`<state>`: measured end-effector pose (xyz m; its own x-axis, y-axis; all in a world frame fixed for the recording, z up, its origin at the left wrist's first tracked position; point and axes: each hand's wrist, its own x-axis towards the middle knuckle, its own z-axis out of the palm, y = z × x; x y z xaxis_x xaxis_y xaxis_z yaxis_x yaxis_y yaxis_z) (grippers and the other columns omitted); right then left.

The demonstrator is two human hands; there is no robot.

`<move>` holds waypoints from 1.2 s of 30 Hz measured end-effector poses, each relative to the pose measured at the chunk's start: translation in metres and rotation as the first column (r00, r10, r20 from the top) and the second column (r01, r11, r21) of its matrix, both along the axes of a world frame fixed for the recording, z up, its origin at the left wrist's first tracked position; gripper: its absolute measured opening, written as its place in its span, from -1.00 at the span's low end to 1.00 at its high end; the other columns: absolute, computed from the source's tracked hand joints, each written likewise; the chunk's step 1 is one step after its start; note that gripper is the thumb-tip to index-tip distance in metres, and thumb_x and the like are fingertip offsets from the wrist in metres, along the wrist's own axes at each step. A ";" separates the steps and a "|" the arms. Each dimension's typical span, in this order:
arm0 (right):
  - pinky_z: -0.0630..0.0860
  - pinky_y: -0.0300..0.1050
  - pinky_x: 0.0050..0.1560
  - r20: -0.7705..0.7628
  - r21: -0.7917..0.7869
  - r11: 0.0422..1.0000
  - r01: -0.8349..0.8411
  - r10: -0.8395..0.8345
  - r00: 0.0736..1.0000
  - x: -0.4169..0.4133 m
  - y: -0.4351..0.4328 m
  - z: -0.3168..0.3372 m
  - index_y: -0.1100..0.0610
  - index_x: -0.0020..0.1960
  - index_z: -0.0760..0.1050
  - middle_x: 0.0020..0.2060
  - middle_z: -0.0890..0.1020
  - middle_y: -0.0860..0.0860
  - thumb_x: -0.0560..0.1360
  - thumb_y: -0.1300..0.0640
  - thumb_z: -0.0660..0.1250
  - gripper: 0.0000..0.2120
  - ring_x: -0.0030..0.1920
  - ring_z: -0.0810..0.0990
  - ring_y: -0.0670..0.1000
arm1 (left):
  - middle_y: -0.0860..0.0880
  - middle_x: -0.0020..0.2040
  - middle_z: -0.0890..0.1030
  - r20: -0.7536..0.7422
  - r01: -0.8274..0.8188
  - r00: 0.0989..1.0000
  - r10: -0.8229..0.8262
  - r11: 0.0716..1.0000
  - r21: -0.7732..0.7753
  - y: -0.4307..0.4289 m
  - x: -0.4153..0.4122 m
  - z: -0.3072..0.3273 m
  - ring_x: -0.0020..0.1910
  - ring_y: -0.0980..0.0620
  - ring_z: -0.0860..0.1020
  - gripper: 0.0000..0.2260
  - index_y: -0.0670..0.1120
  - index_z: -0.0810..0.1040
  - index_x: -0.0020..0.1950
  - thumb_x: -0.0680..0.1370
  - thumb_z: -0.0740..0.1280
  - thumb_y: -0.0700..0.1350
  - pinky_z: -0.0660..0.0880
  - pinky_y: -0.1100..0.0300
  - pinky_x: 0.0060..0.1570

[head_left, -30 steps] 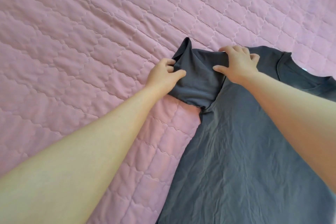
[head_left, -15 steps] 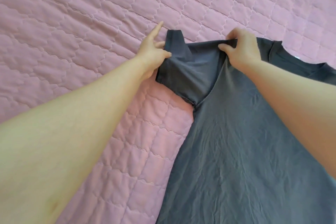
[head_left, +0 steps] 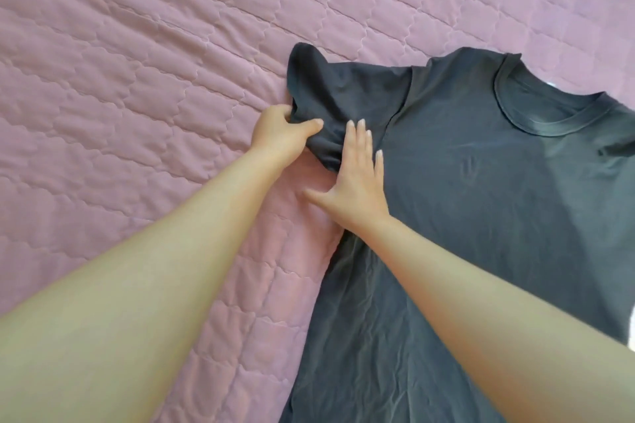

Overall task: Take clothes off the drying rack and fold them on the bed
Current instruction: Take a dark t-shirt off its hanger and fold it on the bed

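Holding one shirt (head_left: 481,209) — two hands (head_left: 280,138) (head_left: 356,184)

The bed (head_left: 137,96) carried a pink quilted cover with scalloped stitching. One dark grey T-shirt (head_left: 481,216) lay spread directly on it, mostly flat; one sleeve (head_left: 330,93) was bunched.

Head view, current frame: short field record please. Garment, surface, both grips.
garment: dark grey t-shirt, spread out, lightly wrinkled
surface: pink quilted bedcover
left-hand grip: holds the sleeve by its edge, thumb on top
right-hand grip: flat, fingers straight, pressing the shirt beside the sleeve seam
fold state: body not yet folded
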<state>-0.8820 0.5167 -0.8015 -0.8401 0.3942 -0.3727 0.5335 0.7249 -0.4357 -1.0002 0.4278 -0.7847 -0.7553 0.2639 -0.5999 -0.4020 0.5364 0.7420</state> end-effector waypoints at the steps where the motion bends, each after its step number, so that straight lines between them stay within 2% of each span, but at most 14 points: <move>1: -0.25 0.02 0.52 -0.021 -0.042 0.994 0.103 -0.104 0.994 -0.007 -0.003 0.002 0.09 0.58 -0.23 0.57 -0.19 0.01 0.41 -0.15 0.38 0.02 0.55 -0.23 -0.01 | -0.04 -0.08 0.69 -0.032 0.010 0.999 -0.007 0.997 0.073 0.001 0.002 0.005 -0.05 -0.03 0.66 -0.81 -0.15 0.63 -0.01 0.46 0.44 -0.08 0.58 0.01 0.05; 3: -0.18 0.05 0.54 -0.069 -0.212 0.913 0.350 -0.371 0.926 -0.027 -0.005 0.009 0.03 0.58 -0.09 0.57 -0.08 0.01 0.51 0.09 0.27 -0.23 0.56 -0.13 -0.02 | 0.01 -0.11 0.68 -0.123 0.070 0.991 -0.044 0.974 0.217 0.005 0.011 0.023 -0.10 0.10 0.65 -0.88 -0.15 0.62 -0.02 0.50 0.42 -0.12 0.59 0.13 0.02; 5: -0.10 0.06 0.53 -0.040 -0.412 0.767 0.492 -0.555 0.831 -0.043 -0.001 0.020 -0.06 0.54 0.11 0.55 0.10 0.00 0.54 0.18 0.16 -0.40 0.55 0.01 0.00 | -0.01 -0.16 0.66 -0.153 0.081 0.988 -0.031 0.940 0.331 0.009 0.018 0.038 -0.17 0.13 0.62 -0.87 -0.16 0.61 -0.04 0.57 0.35 -0.11 0.56 0.20 -0.04; 8: 0.28 0.04 0.44 0.123 -0.703 0.361 0.613 -0.787 0.605 -0.046 0.016 0.039 0.01 0.44 0.35 0.36 0.44 -0.04 0.61 -0.05 0.13 -0.58 0.38 0.39 0.02 | 0.00 -0.08 0.66 -0.192 -0.013 0.979 0.072 0.957 0.291 0.000 0.029 0.038 -0.06 0.06 0.62 -0.85 -0.03 0.59 -0.04 0.58 0.30 0.02 0.54 0.08 0.08; 11: 0.51 -0.03 0.21 0.379 -0.870 -0.171 0.462 -0.831 0.406 -0.020 0.062 0.053 0.14 0.30 0.48 0.21 0.60 0.06 0.61 -0.17 0.15 -0.54 0.19 0.58 0.06 | 0.11 -0.04 0.61 -0.195 0.054 0.981 -0.025 0.988 0.145 -0.015 0.075 0.034 -0.06 0.26 0.56 -0.88 0.04 0.52 0.01 0.53 0.38 0.02 0.50 0.22 0.10; 15: 0.62 0.00 -0.03 0.476 -0.873 -0.429 0.231 -0.853 0.215 0.050 0.116 0.055 0.22 0.20 0.52 0.00 0.69 0.16 0.62 -0.16 0.08 -0.51 -0.03 0.68 0.13 | 0.15 -0.03 0.54 0.088 0.286 0.953 -0.290 0.957 0.050 -0.036 0.186 0.029 -0.07 0.17 0.53 -0.59 0.14 0.46 0.13 0.36 0.52 0.13 0.50 0.23 -0.01; 17: 0.54 0.11 0.09 0.520 -0.848 -0.488 0.205 -0.841 0.149 0.087 0.130 0.043 0.25 0.20 0.51 0.04 0.66 0.22 0.64 -0.15 0.05 -0.49 0.07 0.63 0.20 | 0.21 0.00 0.53 0.144 0.372 0.918 -0.369 0.928 0.008 -0.043 0.231 0.026 -0.05 0.18 0.53 -0.54 0.20 0.44 0.13 0.31 0.49 0.21 0.51 0.18 0.03; 20: 0.42 0.16 0.31 0.558 -0.811 -0.523 0.264 -0.827 0.076 0.121 0.144 0.026 0.21 0.19 0.51 0.17 0.61 0.18 0.65 -0.03 0.11 -0.64 0.23 0.55 0.19 | 0.24 0.25 0.35 -0.012 0.515 0.847 -0.531 0.827 -0.226 -0.046 0.283 0.023 0.19 0.18 0.45 -0.41 0.24 0.23 0.35 0.39 0.41 0.15 0.48 0.16 0.12; 22: 0.42 0.13 0.33 0.537 -0.815 -0.494 0.301 -0.840 0.077 0.128 0.153 0.025 0.20 0.21 0.49 0.23 0.58 0.15 0.63 0.08 0.19 -0.74 0.24 0.55 0.17 | 0.12 0.19 0.30 -0.161 0.478 0.805 -0.571 0.785 -0.393 -0.049 0.305 0.025 0.14 0.06 0.46 -0.40 0.17 0.19 0.35 0.42 0.43 0.00 0.52 0.15 0.00; 24: 0.45 0.09 0.31 0.521 -0.825 -0.468 0.316 -0.847 0.108 0.129 0.160 0.031 0.21 0.18 0.49 0.23 0.57 0.14 0.61 0.15 0.24 -0.80 0.24 0.55 0.15 | 0.05 0.05 0.37 -0.283 0.412 0.770 -0.572 0.784 -0.465 -0.052 0.316 0.023 0.00 -0.01 0.49 -0.47 0.08 0.34 0.21 0.34 0.49 -0.06 0.55 0.12 -0.16; 27: 0.51 0.08 0.22 0.494 -0.836 -0.423 0.349 -0.857 0.145 0.135 0.171 0.038 0.23 0.17 0.50 0.18 0.60 0.16 0.58 0.24 0.27 -0.82 0.19 0.59 0.14 | 0.02 -0.06 0.45 -0.407 0.347 0.691 -0.597 0.768 -0.538 -0.057 0.327 0.017 -0.09 -0.02 0.43 -0.59 0.01 0.45 0.05 0.28 0.53 -0.11 0.52 0.09 -0.18; 29: 0.54 0.03 0.15 0.477 -0.838 -0.388 0.384 -0.863 0.169 0.141 0.174 0.043 0.23 0.25 0.47 0.13 0.61 0.15 0.57 0.27 0.27 -0.75 0.12 0.61 0.12 | 0.02 -0.04 0.44 -0.396 0.318 0.732 -0.554 0.792 -0.521 -0.058 0.329 0.019 -0.10 -0.01 0.44 -0.61 0.00 0.44 0.06 0.33 0.51 -0.13 0.54 0.10 -0.20; 33: 0.58 -0.08 -0.12 0.461 -0.822 -0.317 0.473 -0.859 0.225 0.161 0.176 0.043 0.20 0.34 0.39 0.08 0.59 0.11 0.59 0.26 0.24 -0.68 -0.02 0.61 0.06 | 0.09 -0.01 0.45 -0.248 0.224 0.903 -0.350 0.878 -0.424 -0.061 0.335 0.025 -0.15 0.10 0.51 -0.63 0.06 0.37 0.17 0.45 0.46 -0.02 0.58 0.12 -0.26; 36: 0.59 -0.09 -0.14 0.443 -0.834 -0.296 0.465 -0.862 0.245 0.172 0.175 0.039 0.14 0.31 0.41 0.09 0.57 0.09 0.62 0.24 0.20 -0.74 -0.02 0.62 0.05 | 0.16 -0.28 0.44 -0.294 0.261 0.854 -0.430 0.841 -0.475 -0.069 0.343 0.029 -0.28 0.10 0.47 -0.80 0.08 0.43 -0.09 0.45 0.45 -0.02 0.52 0.14 -0.34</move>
